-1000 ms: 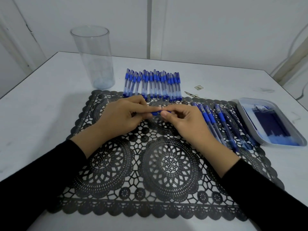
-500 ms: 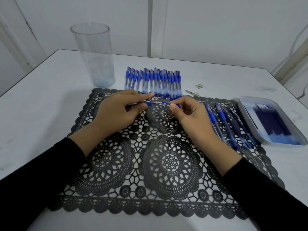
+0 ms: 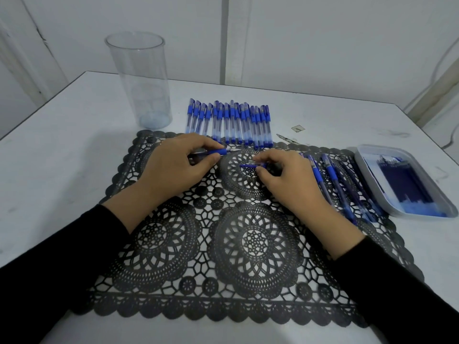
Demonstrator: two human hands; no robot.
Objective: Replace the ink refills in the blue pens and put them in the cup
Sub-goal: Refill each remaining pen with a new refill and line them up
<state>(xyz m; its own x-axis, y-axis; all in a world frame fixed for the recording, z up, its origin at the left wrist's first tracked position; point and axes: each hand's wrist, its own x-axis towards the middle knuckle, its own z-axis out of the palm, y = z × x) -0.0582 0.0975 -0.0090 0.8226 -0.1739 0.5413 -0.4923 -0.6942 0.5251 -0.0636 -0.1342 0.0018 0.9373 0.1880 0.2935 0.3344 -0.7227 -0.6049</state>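
At upper left a clear cup point(image 3: 139, 80) stands upright on the counter point(image 3: 62, 157). Mid-frame the left hand point(image 3: 173, 167) grips a blue pen point(image 3: 216, 152); the right hand point(image 3: 288, 177) pinches a small blue piece point(image 3: 250, 166). At right, a tray point(image 3: 370, 170) holds what look like dark refills point(image 3: 402, 184).

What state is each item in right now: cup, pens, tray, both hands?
cup: upright, no pens inside.
row of pens: capped, lying side by side beyond the mat.
tray: holds dark blue refills.
pens at right: lying on mat beside tray.
left hand: grips a pen, tip bare.
right hand: pinches a separate blue piece.
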